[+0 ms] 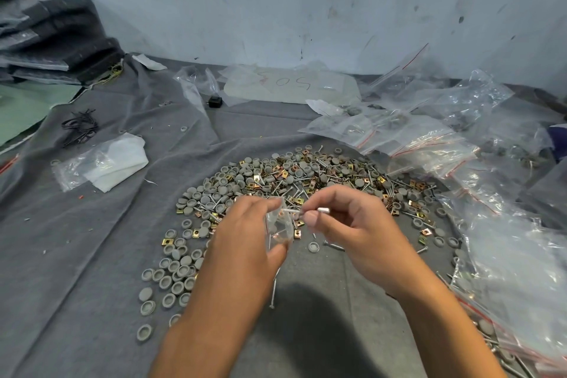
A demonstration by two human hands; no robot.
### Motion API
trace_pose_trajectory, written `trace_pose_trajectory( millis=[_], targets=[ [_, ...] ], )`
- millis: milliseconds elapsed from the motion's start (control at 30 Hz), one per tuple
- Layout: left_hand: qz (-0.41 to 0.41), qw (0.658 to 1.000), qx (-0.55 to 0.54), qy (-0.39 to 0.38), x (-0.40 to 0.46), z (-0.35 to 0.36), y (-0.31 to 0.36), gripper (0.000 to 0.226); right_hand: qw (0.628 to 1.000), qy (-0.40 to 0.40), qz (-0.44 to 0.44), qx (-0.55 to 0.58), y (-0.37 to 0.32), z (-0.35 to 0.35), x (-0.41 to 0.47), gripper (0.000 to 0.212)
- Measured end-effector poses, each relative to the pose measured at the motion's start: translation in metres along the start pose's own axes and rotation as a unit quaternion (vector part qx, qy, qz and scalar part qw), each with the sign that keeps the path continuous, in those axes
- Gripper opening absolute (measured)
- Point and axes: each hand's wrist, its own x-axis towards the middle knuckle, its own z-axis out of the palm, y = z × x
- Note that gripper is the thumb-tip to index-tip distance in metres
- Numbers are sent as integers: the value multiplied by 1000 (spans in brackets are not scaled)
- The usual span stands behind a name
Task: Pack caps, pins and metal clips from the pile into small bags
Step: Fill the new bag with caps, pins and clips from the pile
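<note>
Spread across grey felt-covered worktop (92, 239) for easy picking: mixed pile (306, 181) of grey round plastic caps, silver pins and brass-coloured square metal clips, too many to count. At 3 o'clock, heaped clear zip bags (429, 144). Below pile centre, two hands: left hand (245, 233) pinching one small clear bag (279, 224) open-mouthed; right hand (352, 224) closed on several pins (294, 211), tips entering bag.

Scuffed pale wall (306, 3); grey cloth (76, 239) below; perhaps folded felt (55, 34).
</note>
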Motion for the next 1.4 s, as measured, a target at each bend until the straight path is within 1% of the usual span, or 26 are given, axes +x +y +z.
trace_pose_trajectory(
  millis=[67, 167, 300, 367, 567, 667, 767, 867, 1000, 1067, 1200, 1400],
  targets=[
    [5, 1000, -2, -2, 0, 0, 1, 55, 998, 5, -11, -59, -2, 5, -2, 12],
    [4, 1000, 0, -7, -1, 0, 2, 54, 983, 23, -55, -176, -4, 11, -6, 16],
    [-1, 1000, 1, -11, -1, 0, 3, 57, 965, 53, -86, -244, -6, 15, -9, 25],
    [0, 1000, 5, -11, -1, 1, 3, 59, 957, 60, -105, -264, -6, 15, -10, 25],
    [2, 1000, -2, -12, -1, 2, 1, 58, 945, 96, -148, -276, -7, 16, -8, 21],
    [3, 1000, 1, -11, -1, 3, 2, 58, 957, 112, -121, -241, -4, 16, -7, 15],
    [3, 1000, 8, -10, 1, 5, 2, 56, 969, 113, -84, -201, -1, 23, -5, 18],
    [1, 1000, 18, -12, 0, 5, 2, 56, 973, 114, -84, -180, 0, 25, -4, 31],
    [-5, 1000, 8, -11, -1, 4, 1, 56, 978, 122, -89, -145, 0, 22, -4, 25],
    [-5, 1000, 9, -8, 0, 4, 1, 54, 976, 114, -106, -154, -2, 25, -5, 29],
    [-5, 1000, 10, 0, 0, 5, 2, 44, 971, 63, -125, -195, -4, 25, -6, 36],
    [-1, 1000, 20, 4, 1, 5, 0, 50, 947, 28, -158, -277, 1, 17, -8, 41]
  ],
)
